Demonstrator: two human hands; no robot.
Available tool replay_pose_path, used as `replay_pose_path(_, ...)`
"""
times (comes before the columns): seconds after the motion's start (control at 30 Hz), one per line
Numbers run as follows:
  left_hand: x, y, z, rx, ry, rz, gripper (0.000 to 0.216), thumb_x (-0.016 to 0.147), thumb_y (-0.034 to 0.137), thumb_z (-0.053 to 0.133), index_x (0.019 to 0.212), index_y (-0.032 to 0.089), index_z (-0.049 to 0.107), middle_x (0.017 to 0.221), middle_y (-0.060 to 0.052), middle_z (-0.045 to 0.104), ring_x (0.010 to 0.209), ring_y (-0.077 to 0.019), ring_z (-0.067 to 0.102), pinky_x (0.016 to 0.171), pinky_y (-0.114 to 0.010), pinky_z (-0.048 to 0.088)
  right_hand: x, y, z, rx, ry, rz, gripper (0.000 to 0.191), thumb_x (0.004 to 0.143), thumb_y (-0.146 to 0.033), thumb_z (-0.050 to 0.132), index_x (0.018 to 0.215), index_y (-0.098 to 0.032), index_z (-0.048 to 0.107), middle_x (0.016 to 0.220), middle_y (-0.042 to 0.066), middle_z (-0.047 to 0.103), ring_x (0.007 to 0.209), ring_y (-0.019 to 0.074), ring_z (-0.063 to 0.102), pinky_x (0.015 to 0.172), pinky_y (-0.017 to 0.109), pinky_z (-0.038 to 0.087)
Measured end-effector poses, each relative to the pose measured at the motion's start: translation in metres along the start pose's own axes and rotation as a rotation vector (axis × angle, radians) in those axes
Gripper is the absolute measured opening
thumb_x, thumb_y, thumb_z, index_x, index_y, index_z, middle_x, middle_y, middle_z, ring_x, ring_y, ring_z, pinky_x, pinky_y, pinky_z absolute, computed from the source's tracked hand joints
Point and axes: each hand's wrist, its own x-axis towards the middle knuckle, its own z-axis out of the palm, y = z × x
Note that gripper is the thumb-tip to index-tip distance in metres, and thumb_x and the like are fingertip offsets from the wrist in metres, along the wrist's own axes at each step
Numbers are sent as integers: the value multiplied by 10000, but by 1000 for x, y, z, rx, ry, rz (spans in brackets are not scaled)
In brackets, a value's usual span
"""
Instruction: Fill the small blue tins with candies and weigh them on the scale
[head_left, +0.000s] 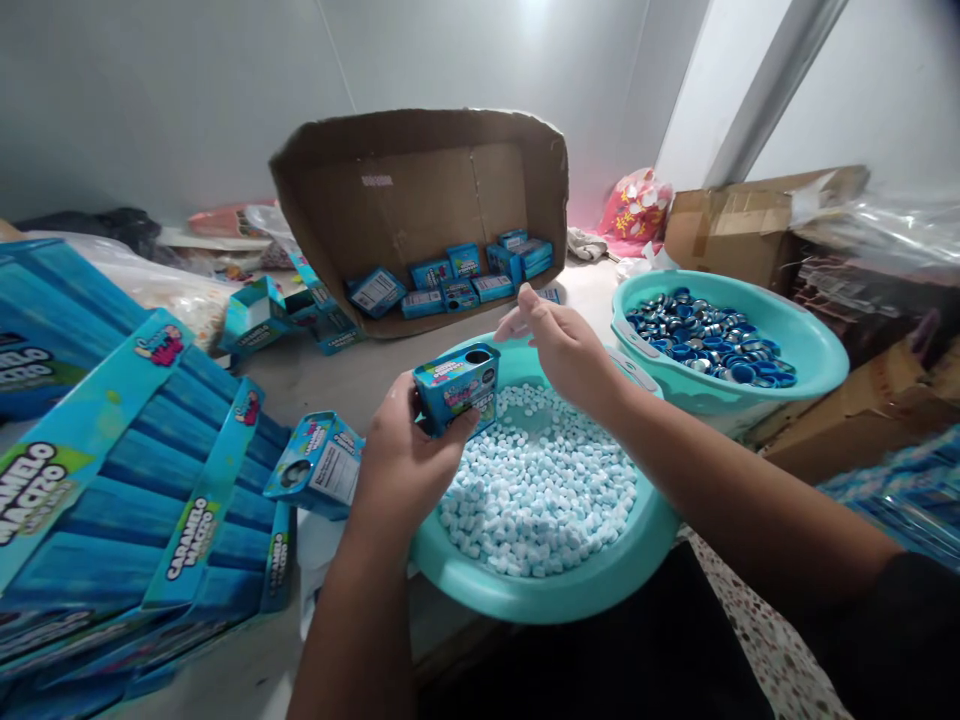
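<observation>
My left hand [409,450] grips a small blue candy tin [454,392], holding it tilted above the near tub, with a round dark hole in its top. Just right of the tin, my right hand [559,345] is raised with its fingers loosely stretched and nothing visible in them. Below both hands, a turquoise tub [540,600] holds many small pale blue and white candies [540,500]. Beside my left wrist, another blue tin [319,465] lies on its side, its round hole showing.
A cardboard box [427,190] on its side holds several blue tins [465,262]. At right, a second turquoise tub [817,350] contains blue and silver caps [712,335]. Blue display cartons [150,480] crowd the left. Cardboard boxes [727,235] stand at the back right.
</observation>
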Motion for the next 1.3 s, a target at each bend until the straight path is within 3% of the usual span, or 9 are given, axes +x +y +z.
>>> replay_pose_path(0.07, 1, 0, 1, -10, 47, -30, 416, 750, 381, 807, 1058, 212, 584, 1003, -72, 703, 937, -284, 694, 794, -404, 563, 7, 22, 2, -52, -70, 127, 637, 978, -701, 355, 840, -214, 742, 942, 82, 709, 905, 225, 622, 869, 388, 463)
replay_pose_path(0.17, 2, -2, 2, -50, 126, -48, 405, 754, 379, 805, 1054, 219, 584, 1049, -69, 706, 967, -280, 697, 828, -409, 568, 7, 53, 16, -147, -310, 294, 578, 973, -664, 403, 867, -200, 730, 994, 113, 730, 925, 266, 638, 862, 418, 484)
replay_pose_path(0.27, 1, -2, 2, -32, 162, -39, 385, 756, 373, 801, 1031, 214, 583, 1021, -65, 707, 941, -272, 698, 804, -397, 571, -12, 70, 39, -182, -452, 314, 478, 970, -595, 468, 888, -202, 726, 1033, 119, 732, 988, 288, 639, 929, 439, 485)
replay_pose_path(0.43, 0, -2, 2, -11, 160, -19, 350, 767, 340, 782, 1020, 214, 576, 996, -56, 694, 933, -263, 685, 807, -389, 550, -55, 60, 65, -180, -597, 210, 291, 973, -377, 485, 986, -183, 702, 1208, 128, 681, 1177, 287, 580, 1086, 446, 407)
replay_pose_path(0.6, 2, -4, 3, -2, 146, 6, 317, 787, 294, 756, 1030, 205, 574, 955, -42, 683, 917, -247, 677, 808, -365, 522, -76, 44, 62, -79, -725, 220, 412, 991, -415, 402, 1215, -199, 672, 1386, 94, 619, 1294, 271, 550, 1141, 429, 385)
replay_pose_path(0.7, 3, -4, 4, 59, 133, -14, 318, 787, 267, 751, 1044, 196, 578, 967, -53, 675, 926, -254, 670, 815, -369, 521, -85, 37, 60, 50, -746, 356, 494, 978, -481, 405, 1284, -180, 651, 1402, 100, 612, 1327, 292, 530, 1167, 456, 355)
replay_pose_path(0.93, 4, -3, 5, 224, 89, -40, 292, 806, 184, 724, 1055, 178, 574, 1051, -84, 640, 1043, -267, 637, 910, -383, 519, -101, 7, 58, 288, -639, 799, 432, 926, -542, 509, 1085, -213, 741, 1209, 66, 720, 1197, 298, 613, 1151, 475, 373)
replay_pose_path(1.13, 5, -3, 6, 233, 60, -88, 313, 821, 217, 722, 1089, 182, 563, 1077, -85, 635, 1060, -271, 637, 918, -393, 525, -96, -8, 58, 431, -484, 1389, 608, 855, -715, 526, 1175, -221, 680, 1126, 119, 740, 1093, 294, 676, 1034, 507, 466)
replay_pose_path(1.3, 7, -3, 6, 185, 60, -74, 329, 823, 216, 715, 1112, 186, 560, 1105, -89, 644, 1087, -270, 640, 943, -396, 528, -84, -3, 62, 508, -448, 1520, 617, 875, -752, 446, 1045, -217, 705, 1033, 111, 755, 1042, 261, 697, 1073, 464, 428)
